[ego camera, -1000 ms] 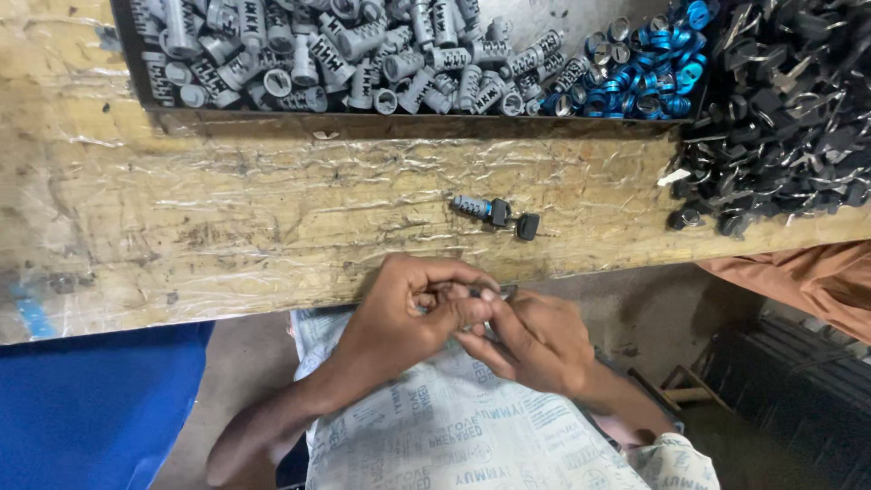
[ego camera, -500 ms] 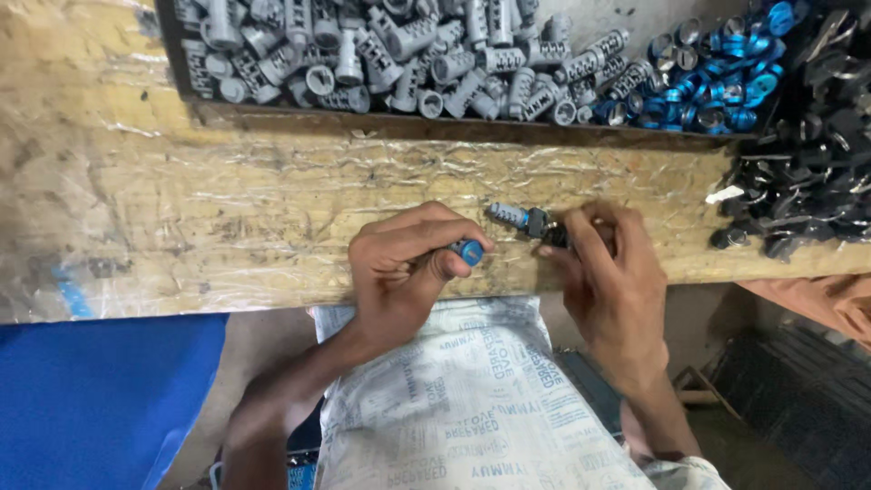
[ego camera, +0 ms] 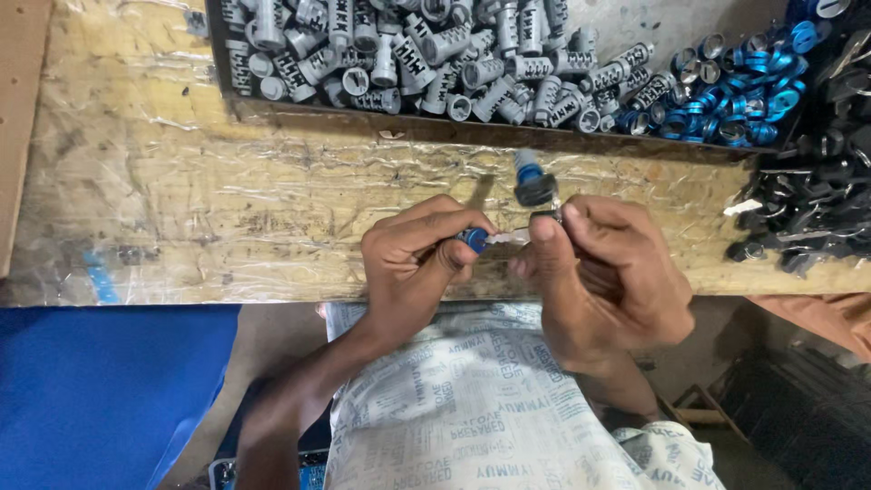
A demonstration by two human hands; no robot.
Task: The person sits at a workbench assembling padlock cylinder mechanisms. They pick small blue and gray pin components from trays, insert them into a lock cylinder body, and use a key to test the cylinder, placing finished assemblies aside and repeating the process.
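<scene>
Head view: your left hand (ego camera: 419, 259) is curled, fingers (ego camera: 445, 227) clenched on a small blue ring (ego camera: 473, 239) pinched between thumb and forefinger. Your right hand (ego camera: 603, 272) sits just beside it, fingers (ego camera: 544, 238) grasping a small dark part (ego camera: 547, 216) at the fingertips. A thin silver piece (ego camera: 506, 238) bridges the two hands, running from the blue ring toward your right thumb; you can't tell exactly how it joins at either end. Both hands are over the front edge of the surface (ego camera: 227, 209), a worn wooden top covered in crinkled clear plastic.

Just beyond your right fingertips, a cylinder with a blue band and black cap (ego camera: 531, 180) lies on the surface, apart from your hands.

Along the far side a dark tray (ego camera: 363, 122) holds a heap of silver cylinders (ego camera: 408, 50). To the right of them, a pile of blue rings (ego camera: 730, 86). Further right, at the surface's edge, a heap of black parts (ego camera: 817, 209).

Below your hands, printed white cloth (ego camera: 472, 408) covers your lap. Blue material (ego camera: 100, 390) fills the lower left. Orange cloth (ego camera: 830, 318) shows at lower right, under the surface edge.
</scene>
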